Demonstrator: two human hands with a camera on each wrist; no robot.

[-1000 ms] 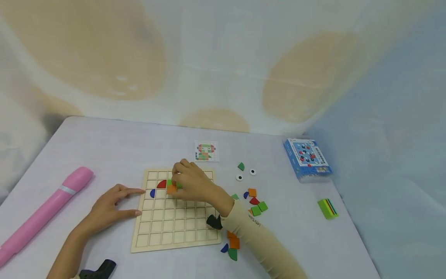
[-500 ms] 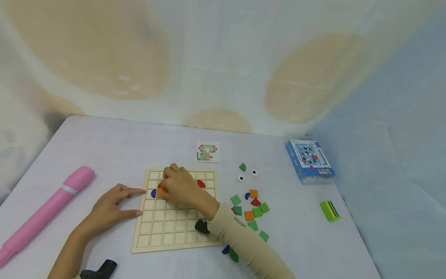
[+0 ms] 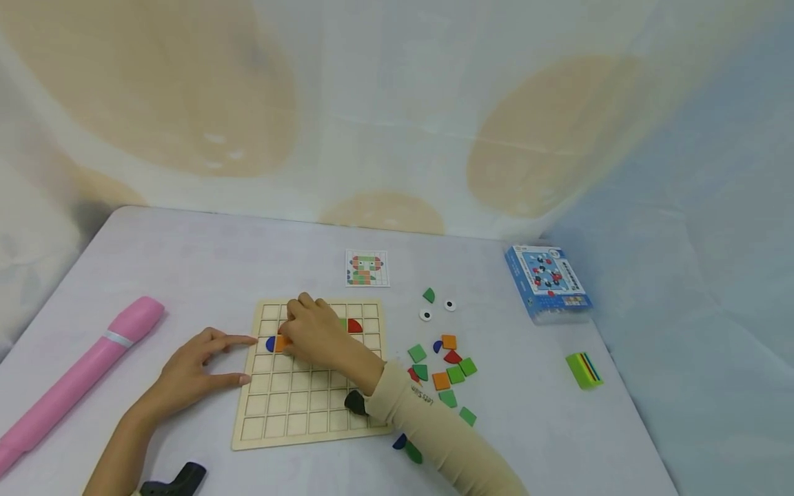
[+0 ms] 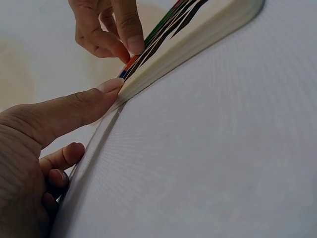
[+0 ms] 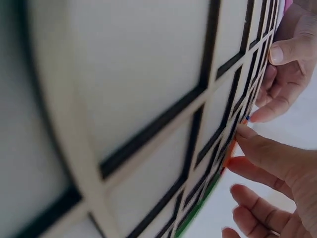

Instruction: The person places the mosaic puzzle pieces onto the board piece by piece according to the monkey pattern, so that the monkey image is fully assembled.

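My right hand (image 3: 315, 333) is over the upper left of a wooden grid board (image 3: 288, 423), its thumb and forefinger pinching an orange square tile (image 3: 281, 343). Directly left of that tile sits a blue half-round piece (image 3: 270, 344). In the right wrist view the thumb and forefinger lie at opposite sides of the orange tile (image 5: 230, 152). At the board's left edge, my left hand (image 3: 197, 365) rests its thumb and forefinger against the rim, the fingers extended. A red quarter-round piece (image 3: 355, 326) lies on the board beside a partly covered green one (image 3: 343, 323).
Several loose green, orange, red and blue pieces (image 3: 455, 374) lie right of the board, with two eye discs (image 3: 449, 305) behind them. A pattern card (image 3: 367, 269) lies behind the board. Farther right are a blue box (image 3: 548, 282) and a green block (image 3: 584, 370). A pink tube (image 3: 80, 375) lies left.
My right hand has moved left across the board, bringing the orange tile beside the blue piece. The red piece on the right has come into view. The left hand stays at the rim.
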